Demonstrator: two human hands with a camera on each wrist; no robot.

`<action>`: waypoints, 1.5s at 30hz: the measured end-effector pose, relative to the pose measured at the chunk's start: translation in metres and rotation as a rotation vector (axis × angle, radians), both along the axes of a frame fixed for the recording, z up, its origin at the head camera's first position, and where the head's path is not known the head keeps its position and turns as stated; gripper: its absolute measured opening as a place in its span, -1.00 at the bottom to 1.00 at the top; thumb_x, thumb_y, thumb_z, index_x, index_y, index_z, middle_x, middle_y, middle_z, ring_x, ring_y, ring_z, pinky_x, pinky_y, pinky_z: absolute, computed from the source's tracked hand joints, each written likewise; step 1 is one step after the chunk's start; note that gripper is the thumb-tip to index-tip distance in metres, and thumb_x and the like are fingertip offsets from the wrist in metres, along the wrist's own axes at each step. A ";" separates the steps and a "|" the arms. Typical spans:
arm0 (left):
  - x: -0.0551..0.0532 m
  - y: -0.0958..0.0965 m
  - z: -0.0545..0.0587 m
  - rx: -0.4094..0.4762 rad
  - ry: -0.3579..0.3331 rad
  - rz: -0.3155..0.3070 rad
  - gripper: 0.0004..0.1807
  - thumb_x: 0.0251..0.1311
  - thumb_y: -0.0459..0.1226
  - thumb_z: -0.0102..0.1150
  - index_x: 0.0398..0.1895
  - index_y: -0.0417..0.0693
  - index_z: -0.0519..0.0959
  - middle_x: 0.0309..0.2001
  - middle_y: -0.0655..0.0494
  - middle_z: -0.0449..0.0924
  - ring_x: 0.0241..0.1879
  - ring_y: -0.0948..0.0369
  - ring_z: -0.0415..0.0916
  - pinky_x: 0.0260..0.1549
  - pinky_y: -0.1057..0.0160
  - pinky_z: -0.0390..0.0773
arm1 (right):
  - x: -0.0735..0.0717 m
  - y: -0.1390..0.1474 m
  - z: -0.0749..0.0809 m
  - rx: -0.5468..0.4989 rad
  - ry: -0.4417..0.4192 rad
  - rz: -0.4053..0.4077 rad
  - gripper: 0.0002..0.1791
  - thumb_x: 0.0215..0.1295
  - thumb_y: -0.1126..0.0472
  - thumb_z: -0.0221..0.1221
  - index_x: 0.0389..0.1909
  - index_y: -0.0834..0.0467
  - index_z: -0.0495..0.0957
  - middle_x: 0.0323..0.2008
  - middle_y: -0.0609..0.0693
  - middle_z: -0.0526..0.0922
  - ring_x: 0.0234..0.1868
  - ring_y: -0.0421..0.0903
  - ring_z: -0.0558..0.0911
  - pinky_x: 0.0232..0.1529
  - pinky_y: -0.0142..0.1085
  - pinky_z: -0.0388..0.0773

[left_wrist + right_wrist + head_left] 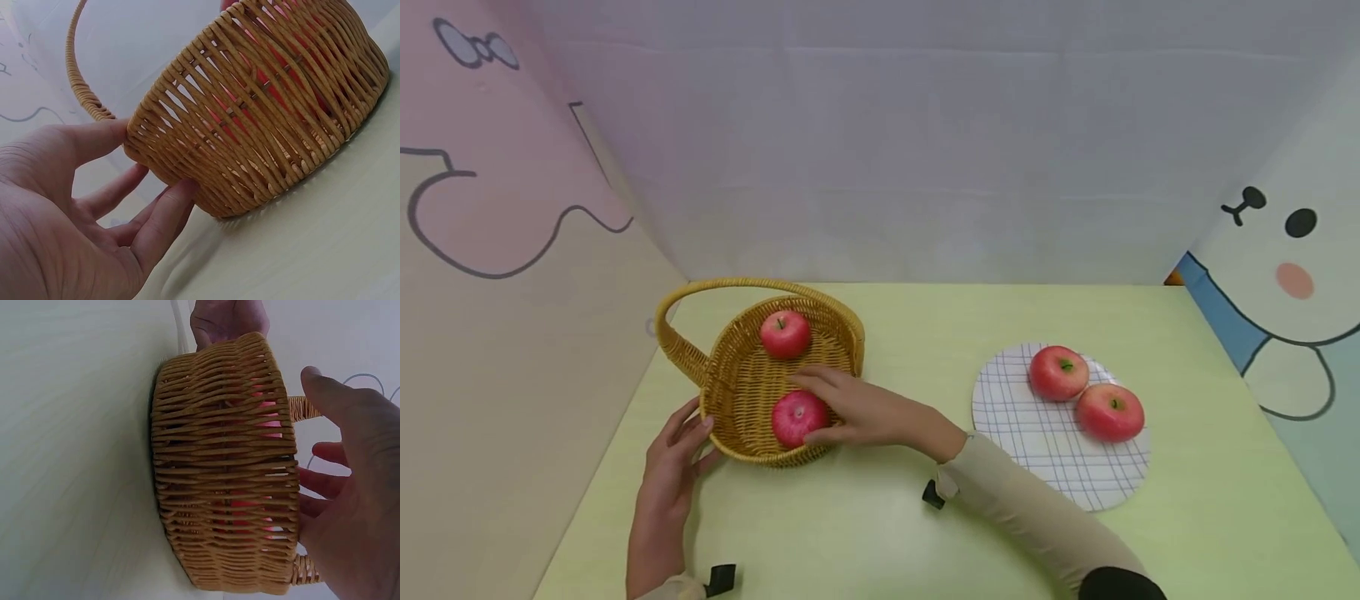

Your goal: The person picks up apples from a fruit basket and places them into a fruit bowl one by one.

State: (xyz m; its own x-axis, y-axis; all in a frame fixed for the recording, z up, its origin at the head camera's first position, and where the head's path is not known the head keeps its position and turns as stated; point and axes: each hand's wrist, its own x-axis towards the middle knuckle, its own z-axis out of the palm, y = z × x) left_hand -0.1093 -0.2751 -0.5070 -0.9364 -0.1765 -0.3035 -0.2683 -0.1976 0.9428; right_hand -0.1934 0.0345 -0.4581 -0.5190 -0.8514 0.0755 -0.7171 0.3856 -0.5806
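A brown wicker basket (744,396) with a tall arched handle stands on the table's left side, two red apples inside. One apple (786,334) lies near the back; the other apple (800,418) is by the front wall. My right hand (857,408) reaches over the basket's right rim, fingers and thumb spread on either side of the front apple. In the right wrist view, its thumb (325,387) stands apart from the fingers above the rim. My left hand (69,200) touches the basket's outer left side with its fingertips, one at the rim and others lower on the wall.
To the right, a round white plate (1022,450) with a blue grid pattern bears two more red apples (1110,412). The pale green table (850,533) meets a plain back wall and side panels printed with cartoon figures.
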 end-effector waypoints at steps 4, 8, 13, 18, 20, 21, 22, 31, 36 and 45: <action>0.001 -0.001 0.001 -0.005 -0.005 0.005 -0.37 0.52 -0.26 0.16 0.59 0.02 0.25 0.05 0.48 0.65 0.03 0.44 0.66 -0.13 0.32 0.71 | 0.001 -0.011 0.000 0.083 -0.004 -0.026 -0.09 0.53 -0.22 0.14 0.68 0.07 0.00 0.63 0.05 0.14 0.63 -0.01 0.22 0.54 -0.14 0.32; 0.002 -0.002 0.002 -0.014 -0.003 0.007 -0.36 0.53 -0.26 0.15 0.60 0.02 0.24 0.07 0.50 0.64 0.03 0.46 0.65 -0.13 0.33 0.70 | 0.001 -0.024 0.003 0.185 0.007 -0.064 -0.07 0.54 -0.35 -0.01 0.71 0.02 -0.09 0.64 0.06 0.15 0.62 0.01 0.25 0.53 -0.10 0.34; 0.006 -0.003 0.001 -0.023 -0.005 -0.002 -0.36 0.54 -0.24 0.13 0.61 0.01 0.22 0.07 0.50 0.63 0.03 0.46 0.65 -0.13 0.33 0.70 | 0.000 -0.036 0.005 0.280 0.016 -0.076 -0.04 0.51 -0.43 -0.08 0.70 0.03 -0.06 0.60 0.06 0.24 0.56 0.01 0.37 0.45 -0.10 0.44; 0.007 -0.002 0.000 -0.031 -0.005 -0.001 -0.36 0.53 -0.22 0.16 0.60 0.03 0.23 0.09 0.49 0.62 0.03 0.46 0.66 -0.11 0.33 0.70 | 0.000 -0.042 0.006 0.304 -0.006 -0.081 -0.07 0.52 -0.40 -0.05 0.69 0.03 -0.01 0.59 0.04 0.27 0.55 -0.01 0.38 0.48 -0.11 0.41; 0.007 -0.001 0.001 -0.034 -0.008 0.000 -0.35 0.53 -0.22 0.15 0.60 0.03 0.22 0.09 0.49 0.61 0.03 0.47 0.66 -0.11 0.34 0.69 | 0.000 -0.043 0.006 0.310 -0.012 -0.083 -0.07 0.52 -0.40 -0.04 0.68 0.03 0.01 0.59 0.03 0.28 0.54 -0.02 0.40 0.47 -0.11 0.42; 0.007 -0.001 0.001 -0.034 -0.009 -0.001 -0.35 0.53 -0.22 0.15 0.60 0.03 0.21 0.09 0.49 0.61 0.03 0.47 0.65 -0.11 0.34 0.69 | 0.000 -0.044 0.006 0.312 -0.015 -0.081 -0.07 0.51 -0.40 -0.03 0.68 0.03 0.01 0.59 0.03 0.29 0.53 -0.02 0.41 0.45 -0.11 0.44; 0.007 -0.001 0.001 -0.033 -0.009 -0.003 -0.35 0.53 -0.21 0.15 0.61 0.03 0.21 0.08 0.50 0.61 0.03 0.47 0.65 -0.11 0.34 0.69 | -0.001 -0.044 0.006 0.314 -0.018 -0.080 -0.06 0.51 -0.41 -0.02 0.68 0.03 0.02 0.59 0.03 0.30 0.52 -0.02 0.42 0.44 -0.11 0.45; 0.003 0.002 0.002 -0.034 -0.011 -0.005 -0.34 0.53 -0.21 0.16 0.61 0.02 0.22 0.08 0.49 0.63 0.04 0.46 0.64 -0.10 0.34 0.68 | -0.006 -0.044 0.003 0.320 -0.047 -0.052 -0.03 0.46 -0.40 0.08 0.67 0.04 0.04 0.58 0.05 0.32 0.50 -0.02 0.45 0.43 -0.10 0.47; 0.001 0.003 0.003 -0.028 -0.021 0.001 -0.35 0.53 -0.22 0.16 0.61 0.02 0.22 0.07 0.50 0.63 0.04 0.46 0.64 -0.11 0.34 0.68 | -0.008 -0.045 0.004 0.330 -0.076 -0.060 -0.03 0.45 -0.39 0.10 0.67 0.04 0.07 0.58 0.06 0.30 0.52 0.00 0.43 0.43 -0.08 0.46; 0.002 0.004 0.005 -0.019 -0.005 0.014 -0.37 0.53 -0.25 0.14 0.59 -0.02 0.23 0.04 0.49 0.65 0.02 0.44 0.65 -0.13 0.34 0.70 | -0.005 -0.048 -0.001 0.302 -0.018 -0.115 -0.11 0.42 -0.39 0.13 0.60 0.02 0.23 0.49 0.00 0.43 0.34 -0.06 0.58 0.22 -0.14 0.61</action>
State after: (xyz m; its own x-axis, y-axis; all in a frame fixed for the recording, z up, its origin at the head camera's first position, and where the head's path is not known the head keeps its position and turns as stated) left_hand -0.1073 -0.2707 -0.5017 -0.9323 -0.1950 -0.3047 -0.2704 -0.1838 0.9450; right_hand -0.1989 -0.0134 -0.4591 -0.6117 -0.7699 -0.1819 -0.6495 0.6201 -0.4401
